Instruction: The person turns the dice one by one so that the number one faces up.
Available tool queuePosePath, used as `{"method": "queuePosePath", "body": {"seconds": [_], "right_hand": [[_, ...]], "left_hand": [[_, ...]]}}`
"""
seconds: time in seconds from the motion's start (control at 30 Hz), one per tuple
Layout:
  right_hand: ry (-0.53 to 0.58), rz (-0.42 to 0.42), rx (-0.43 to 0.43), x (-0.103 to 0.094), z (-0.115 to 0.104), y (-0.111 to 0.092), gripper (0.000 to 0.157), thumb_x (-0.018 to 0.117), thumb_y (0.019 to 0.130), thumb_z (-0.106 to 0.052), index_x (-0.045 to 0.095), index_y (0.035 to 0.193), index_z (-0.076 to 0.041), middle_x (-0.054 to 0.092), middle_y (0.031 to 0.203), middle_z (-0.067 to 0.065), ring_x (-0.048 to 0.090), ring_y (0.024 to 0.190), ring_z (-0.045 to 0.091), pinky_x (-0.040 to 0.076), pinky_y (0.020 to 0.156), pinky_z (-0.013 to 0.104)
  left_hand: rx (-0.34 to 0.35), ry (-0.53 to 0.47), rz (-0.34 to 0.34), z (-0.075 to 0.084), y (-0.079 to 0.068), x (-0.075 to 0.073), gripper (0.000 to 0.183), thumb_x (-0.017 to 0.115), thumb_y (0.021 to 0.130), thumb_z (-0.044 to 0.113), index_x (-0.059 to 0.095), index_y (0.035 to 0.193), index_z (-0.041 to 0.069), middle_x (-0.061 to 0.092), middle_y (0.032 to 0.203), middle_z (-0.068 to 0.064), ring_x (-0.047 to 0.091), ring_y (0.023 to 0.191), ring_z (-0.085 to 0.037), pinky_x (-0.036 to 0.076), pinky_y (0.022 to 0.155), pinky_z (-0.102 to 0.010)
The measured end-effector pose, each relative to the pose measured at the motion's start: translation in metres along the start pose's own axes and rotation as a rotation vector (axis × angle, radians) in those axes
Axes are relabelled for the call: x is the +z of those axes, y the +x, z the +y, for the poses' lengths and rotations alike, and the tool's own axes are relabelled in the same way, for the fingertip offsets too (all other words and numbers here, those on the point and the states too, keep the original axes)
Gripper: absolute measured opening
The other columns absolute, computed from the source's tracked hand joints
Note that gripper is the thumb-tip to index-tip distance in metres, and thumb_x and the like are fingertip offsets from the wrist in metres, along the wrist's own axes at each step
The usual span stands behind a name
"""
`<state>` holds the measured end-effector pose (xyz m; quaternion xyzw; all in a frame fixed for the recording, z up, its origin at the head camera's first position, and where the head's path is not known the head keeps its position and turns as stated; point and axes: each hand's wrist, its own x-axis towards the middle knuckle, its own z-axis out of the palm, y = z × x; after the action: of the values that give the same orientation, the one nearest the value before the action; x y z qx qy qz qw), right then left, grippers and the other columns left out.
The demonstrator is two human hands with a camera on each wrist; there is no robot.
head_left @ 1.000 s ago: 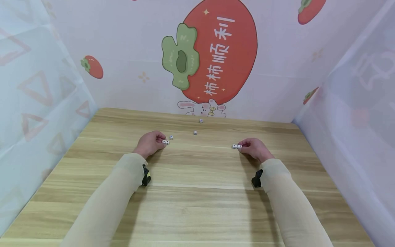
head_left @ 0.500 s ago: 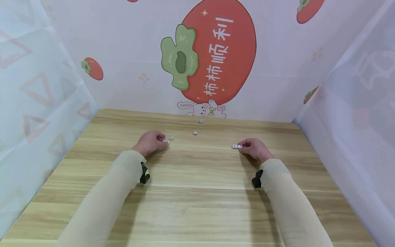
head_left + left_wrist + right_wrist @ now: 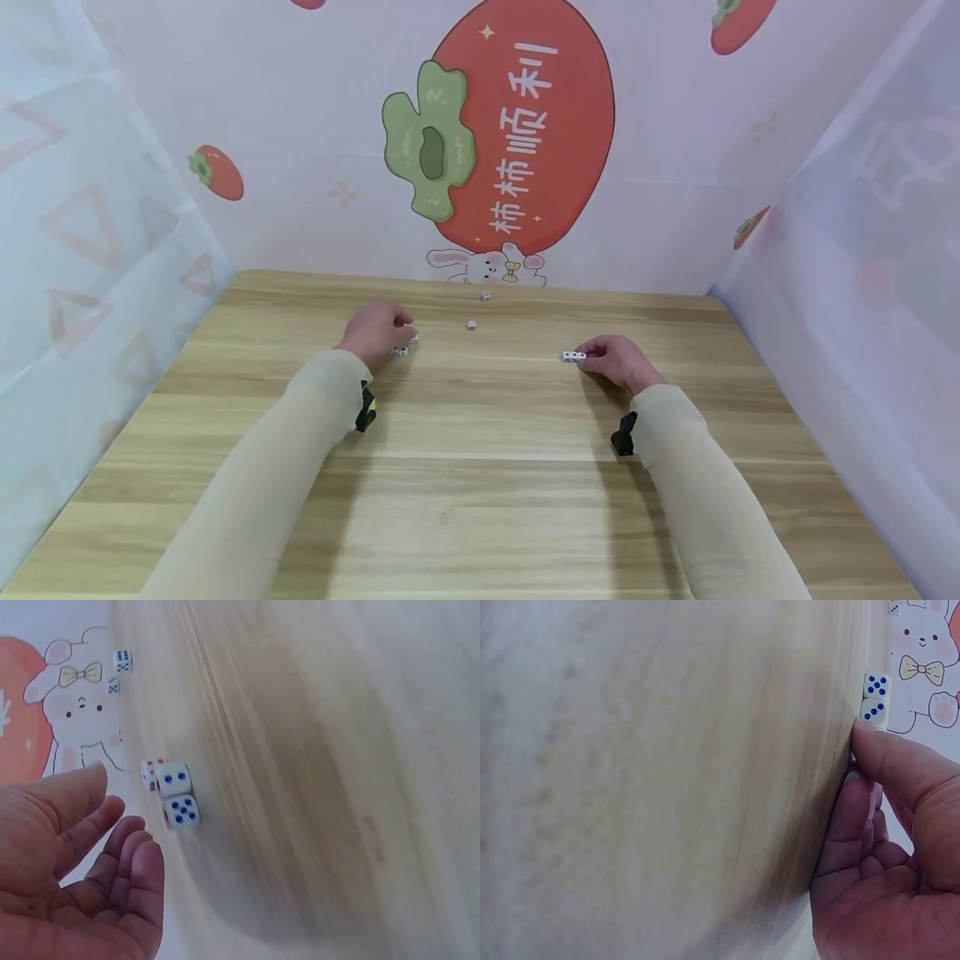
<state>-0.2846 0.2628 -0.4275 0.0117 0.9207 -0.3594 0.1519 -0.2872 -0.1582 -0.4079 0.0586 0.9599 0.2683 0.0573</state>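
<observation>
On the left, my left hand (image 3: 378, 332) hovers just over a small group of white dice, its fingers loosely bent and holding nothing. The left wrist view shows two dice (image 3: 180, 796) side by side with blue pips up front, and a third die (image 3: 148, 775) with red pips partly hidden behind them. A gap separates the fingertips (image 3: 96, 777) from these dice. Across the table, my right hand (image 3: 615, 360) pinches the right end of a row of three dice (image 3: 574, 357) between thumb and fingers. Two dice of that row (image 3: 875, 697) stick out past the thumb.
Two single dice lie farther back: one die (image 3: 472, 325) in the middle, another die (image 3: 486, 296) close to the back wall. Printed sheets form the back wall (image 3: 660, 167) and both sides of the wooden table (image 3: 480, 517).
My left hand has let go of the pair of dice and lifted off, shifting slightly right and toward the back, over the third die. My right hand stays at its row.
</observation>
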Motion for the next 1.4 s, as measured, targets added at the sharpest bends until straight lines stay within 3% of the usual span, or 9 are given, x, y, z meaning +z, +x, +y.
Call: {"method": "queuePosePath", "body": {"seconds": [0.13,0.33,0.47,0.97,1.4], "right_hand": [[0.004,0.001,0.002,0.001,0.001,0.001,0.025,0.071,0.1,-0.018,0.071,0.124,-0.009,0.067,0.12,0.012,0.054,0.103,0.028,0.044,0.097,0.042],[0.009,0.007,0.002,0.001,0.003,0.003,0.024,0.071,0.1,-0.019,0.072,0.123,-0.01,0.068,0.12,0.011,0.055,0.103,0.028,0.044,0.096,0.042],[0.018,0.005,0.002,0.001,0.004,0.004,0.024,0.071,0.1,-0.018,0.072,0.123,-0.009,0.068,0.119,0.011,0.055,0.103,0.027,0.044,0.095,0.04],[0.04,-0.004,0.009,0.0,0.002,0.003,0.025,0.071,0.1,-0.017,0.07,0.124,-0.008,0.067,0.119,0.011,0.055,0.102,0.027,0.045,0.094,0.039],[0.034,-0.003,0.014,0.001,0.003,0.004,0.025,0.071,0.1,-0.017,0.071,0.123,-0.008,0.067,0.118,0.011,0.054,0.102,0.027,0.045,0.094,0.039]], "left_hand": [[0.012,0.082,0.001,0.005,0.006,0.005,0.036,0.065,0.101,0.024,0.07,0.128,0.001,0.071,0.127,-0.017,0.065,0.116,-0.033,0.052,0.102,-0.05],[0.017,0.135,0.012,0.009,0.009,0.011,0.024,0.068,0.094,0.02,0.076,0.11,0.004,0.075,0.112,-0.012,0.066,0.1,-0.028,0.054,0.092,-0.048],[0.013,0.157,0.002,0.013,0.01,0.012,0.02,0.072,0.092,0.019,0.077,0.105,0.004,0.076,0.108,-0.011,0.067,0.097,-0.027,0.055,0.09,-0.047],[0.017,0.237,0.01,0.02,0.015,0.022,0.022,0.062,0.098,0.005,0.078,0.113,0.004,0.074,0.123,-0.014,0.066,0.119,-0.034,0.052,0.102,-0.05],[0.077,0.139,0.077,0.025,0.005,0.025,0.022,0.066,0.101,0.012,0.076,0.119,0.006,0.075,0.123,-0.012,0.068,0.117,-0.031,0.052,0.103,-0.048]]}}
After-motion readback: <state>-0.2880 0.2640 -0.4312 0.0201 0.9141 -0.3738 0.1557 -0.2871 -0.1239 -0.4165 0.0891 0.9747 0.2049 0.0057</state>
